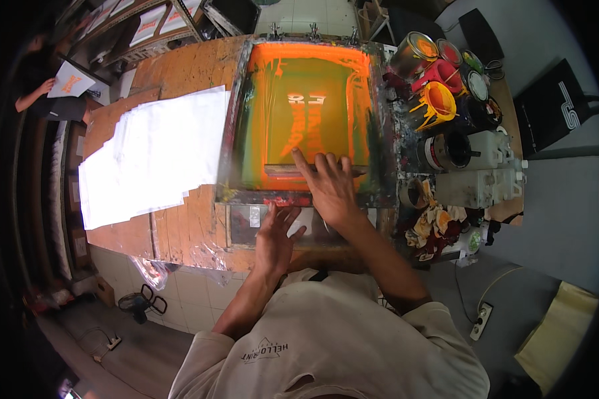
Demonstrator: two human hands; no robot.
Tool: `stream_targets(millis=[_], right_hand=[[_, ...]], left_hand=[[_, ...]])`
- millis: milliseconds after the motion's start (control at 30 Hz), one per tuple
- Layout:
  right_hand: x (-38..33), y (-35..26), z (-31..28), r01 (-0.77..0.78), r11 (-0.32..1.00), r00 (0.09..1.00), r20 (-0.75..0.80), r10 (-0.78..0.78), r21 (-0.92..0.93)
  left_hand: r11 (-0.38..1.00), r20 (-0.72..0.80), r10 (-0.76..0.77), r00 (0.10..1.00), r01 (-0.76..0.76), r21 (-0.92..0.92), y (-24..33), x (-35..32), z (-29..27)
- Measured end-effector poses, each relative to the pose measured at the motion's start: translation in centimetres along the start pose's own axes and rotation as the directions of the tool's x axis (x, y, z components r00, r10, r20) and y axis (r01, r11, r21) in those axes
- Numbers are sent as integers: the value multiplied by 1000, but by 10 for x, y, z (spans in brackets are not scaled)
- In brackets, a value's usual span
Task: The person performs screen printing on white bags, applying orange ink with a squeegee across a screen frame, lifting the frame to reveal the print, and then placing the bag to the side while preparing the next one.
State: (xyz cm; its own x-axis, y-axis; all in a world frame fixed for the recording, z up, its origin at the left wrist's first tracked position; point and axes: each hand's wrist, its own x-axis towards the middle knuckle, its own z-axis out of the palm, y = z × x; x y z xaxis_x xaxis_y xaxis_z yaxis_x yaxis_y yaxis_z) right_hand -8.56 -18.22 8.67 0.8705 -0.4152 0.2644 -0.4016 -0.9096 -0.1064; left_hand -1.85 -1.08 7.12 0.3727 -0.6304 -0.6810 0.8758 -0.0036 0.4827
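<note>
A screen-printing frame [243,197] lies on the table in front of me, its greenish mesh [266,110] streaked with bright orange ink. Across the near part of the mesh rests a squeegee [283,170] with a long straight bar. My right hand [333,193] grips it from above, the index finger stretched out over the bar and the thumb side hidden. Just below the frame's near edge is my left hand [277,236], palm partly turned up. Its fingers are apart and the fingertips touch or nearly touch that edge; I cannot tell which.
A fanned stack of white sheets [160,153] covers the table's left side. Open ink cans [439,100], translucent jugs [476,189] and stained rags [432,226] crowd the right. Metal clamps [314,30] stand behind the frame. Far left, another person's hand [48,86] holds a printed sheet.
</note>
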Motion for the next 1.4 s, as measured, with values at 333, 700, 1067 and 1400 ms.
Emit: stream_targets(millis=[333, 700, 1067, 1400], right_hand=[[-29, 4, 66, -41, 984, 999, 26, 37, 176], [87, 74, 116, -48, 998, 995, -81, 52, 45], [231, 161, 137, -167, 984, 979, 127, 159, 58], [212, 171, 150, 13, 995, 981, -194, -33, -103]], left_hand=[[996, -175, -89, 980, 90, -6, -27, 47, -33], [996, -274, -88, 958, 77, -51, -22, 50, -23], [992, -307, -121, 944, 101, -81, -21, 48, -34], [997, -177, -62, 982, 52, -60, -23, 50, -38]])
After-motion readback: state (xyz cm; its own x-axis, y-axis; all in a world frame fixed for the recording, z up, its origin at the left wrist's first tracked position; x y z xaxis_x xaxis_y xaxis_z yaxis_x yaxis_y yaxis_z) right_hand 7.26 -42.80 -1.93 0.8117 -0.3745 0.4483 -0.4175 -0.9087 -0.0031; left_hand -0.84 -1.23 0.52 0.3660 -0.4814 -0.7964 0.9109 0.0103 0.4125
